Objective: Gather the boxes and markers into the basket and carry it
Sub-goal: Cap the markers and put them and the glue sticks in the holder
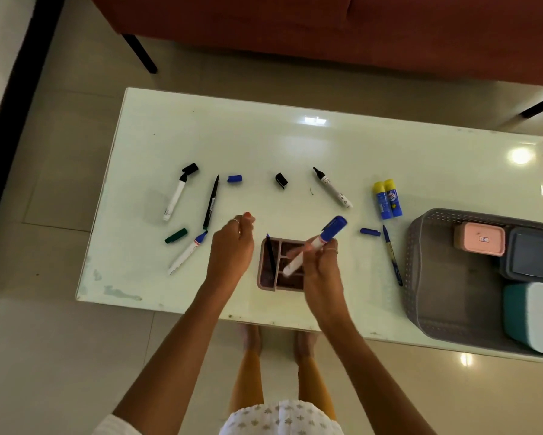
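We are looking down on a pale glossy bench (295, 146) with a grey perforated basket (427, 277) sitting at its right end. Inside the basket are lying a pink box (480, 239), a dark grey box (532, 257) and a teal-and-white box (533, 315). Our right hand (321, 271) is curling its grip round a white marker with a blue cap (314, 246), holding it tilted over a small pink divided holder (265, 281) near the front edge. A thin dark pen (270, 254) is standing in that holder's left slot. Our left hand (232, 246) is hovering just left of the holder, fingers loosely bent and holding nothing. Other markers are lying scattered across the bench: a black-capped one (177, 193) at far left, an uncapped black marker (332, 187) at centre right, a slim blue pen (392, 255) beside the basket. Loose caps are lying among them, and two yellow-topped glue sticks (387, 199) are resting side by side near the basket.
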